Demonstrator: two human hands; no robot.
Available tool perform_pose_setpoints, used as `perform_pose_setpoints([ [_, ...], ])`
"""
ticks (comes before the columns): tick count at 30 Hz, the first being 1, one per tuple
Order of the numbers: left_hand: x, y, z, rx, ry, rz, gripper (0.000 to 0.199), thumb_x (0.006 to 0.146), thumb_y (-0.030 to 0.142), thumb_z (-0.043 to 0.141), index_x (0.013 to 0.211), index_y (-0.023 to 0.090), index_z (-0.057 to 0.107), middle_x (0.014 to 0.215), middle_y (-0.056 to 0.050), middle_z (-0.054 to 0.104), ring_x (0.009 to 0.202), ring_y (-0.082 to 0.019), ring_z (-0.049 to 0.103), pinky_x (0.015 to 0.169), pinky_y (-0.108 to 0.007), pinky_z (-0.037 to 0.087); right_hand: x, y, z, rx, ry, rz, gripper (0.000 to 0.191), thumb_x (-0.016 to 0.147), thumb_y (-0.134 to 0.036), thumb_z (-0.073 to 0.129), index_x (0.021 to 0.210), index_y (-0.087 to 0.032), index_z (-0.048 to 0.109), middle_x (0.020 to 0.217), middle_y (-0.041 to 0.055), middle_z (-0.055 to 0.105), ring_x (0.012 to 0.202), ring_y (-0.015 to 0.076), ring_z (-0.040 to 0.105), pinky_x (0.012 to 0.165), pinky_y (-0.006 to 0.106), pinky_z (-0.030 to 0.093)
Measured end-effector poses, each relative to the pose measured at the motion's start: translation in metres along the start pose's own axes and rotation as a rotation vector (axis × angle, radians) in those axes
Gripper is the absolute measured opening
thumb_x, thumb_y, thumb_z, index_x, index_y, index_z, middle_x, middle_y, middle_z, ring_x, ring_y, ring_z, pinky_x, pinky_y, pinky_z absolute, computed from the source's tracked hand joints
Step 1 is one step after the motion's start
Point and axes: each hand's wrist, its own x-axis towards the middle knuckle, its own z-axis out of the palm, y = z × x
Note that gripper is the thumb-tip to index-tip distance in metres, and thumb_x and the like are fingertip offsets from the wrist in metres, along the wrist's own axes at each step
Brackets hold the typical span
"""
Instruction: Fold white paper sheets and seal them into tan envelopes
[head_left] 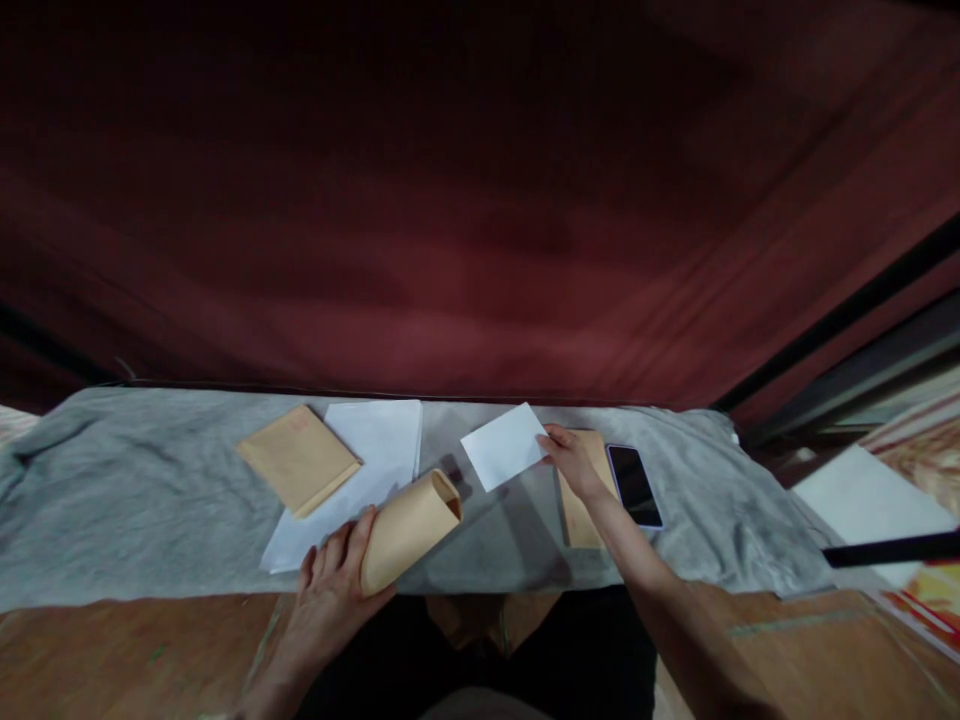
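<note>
Desk (150, 500) is long and narrow, grey cloth over it, bare fabric at the left end. Going left to right:

- Brown envelope (296, 465): left half of desk, lies flat and turned at an angle, faint red print near its far corner. Its right side overlaps the white sheets (375, 450).
- White sheets: stacked loosely, running from the far edge of the desk towards the near edge.
- Left hand (337, 570): at the near edge, closed round the left end of a brown paper sleeve (409, 535); fingers on the far side, thumb on the near side.
- Sleeve: bowed into a tube, mouth open and pointing right, tilted towards the far edge. Covers part of the sheets from this view.
- White card (502, 447): right of the sleeve mouth, nearer the far edge, well apart from it. Can't tell if it touches the desk.
- Right hand (568, 458): pinching the card's right end between thumb and fingers.
- Second brown envelope (581, 520): flat on the desk, partly hidden under the right hand and forearm.
- Phone (635, 487): just right of that envelope, dark screen up, light purple rim.

Dark red curtain (480, 300) hangs past the far edge.
</note>
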Motion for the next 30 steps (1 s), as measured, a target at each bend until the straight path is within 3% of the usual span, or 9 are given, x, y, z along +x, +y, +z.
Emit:
perform_pose_setpoints([
  [3,0.010,0.017,0.001,-0.009,0.018,0.020,0.095,0.080,0.037,0.066,0.160,0.021,0.018,0.134,-0.014,0.053,0.127,-0.034,0.050,0.112,-0.052,0.030,-0.028,0.008,-0.005,0.139,0.104,0.022,0.044,0.076,-0.059,0.067,0.099,-0.021,0.066,0.092,0.0028,0.072,0.077,0.0175,0.064,0.065,0.027,0.054],
  [8,0.024,0.042,0.006,0.027,0.094,-0.005,0.100,0.074,0.037,0.074,0.159,0.021,0.023,0.137,-0.016,0.052,0.123,-0.033,0.052,0.115,-0.053,0.026,-0.060,0.016,0.011,0.379,0.258,0.062,0.037,0.073,-0.051,0.075,0.093,-0.021,0.068,0.088,0.0023,0.072,0.076,0.0170,0.064,0.066,0.027,0.055],
  [14,0.030,0.053,0.016,0.040,0.105,0.003,0.106,0.070,0.040,0.080,0.159,0.019,0.026,0.141,-0.019,0.050,0.130,-0.037,0.047,0.117,-0.058,0.018,-0.075,0.017,0.021,0.228,0.313,0.018,0.038,0.076,-0.056,0.071,0.092,-0.022,0.070,0.086,0.0019,0.070,0.076,0.0186,0.063,0.062,0.028,0.057],
  [19,0.029,0.052,0.025,0.009,0.077,-0.034,0.106,0.071,0.041,0.079,0.159,0.020,0.025,0.141,-0.017,0.051,0.128,-0.036,0.048,0.117,-0.060,0.018,-0.077,0.019,0.003,0.117,0.203,0.013,0.043,0.075,-0.061,0.070,0.089,-0.021,0.070,0.084,0.0026,0.069,0.075,0.0199,0.062,0.059,0.029,0.058],
  [23,0.029,0.053,0.027,0.024,0.094,-0.002,0.105,0.069,0.040,0.080,0.158,0.019,0.029,0.142,-0.019,0.050,0.129,-0.038,0.048,0.117,-0.062,0.017,-0.077,0.025,-0.010,-0.008,0.104,0.043,0.038,0.078,-0.057,0.065,0.087,-0.021,0.069,0.075,0.0008,0.065,0.064,0.0172,0.061,0.053,0.027,0.055],
  [30,0.032,0.053,0.029,0.074,0.083,0.056,0.103,0.067,0.043,0.079,0.156,0.018,0.034,0.145,-0.021,0.050,0.137,-0.043,0.041,0.116,-0.067,0.010,-0.077,0.037,-0.014,-0.105,0.019,0.093,0.031,0.078,-0.052,0.060,0.073,-0.021,0.062,0.062,-0.0030,0.059,0.048,0.0122,0.057,0.046,0.022,0.048],
])
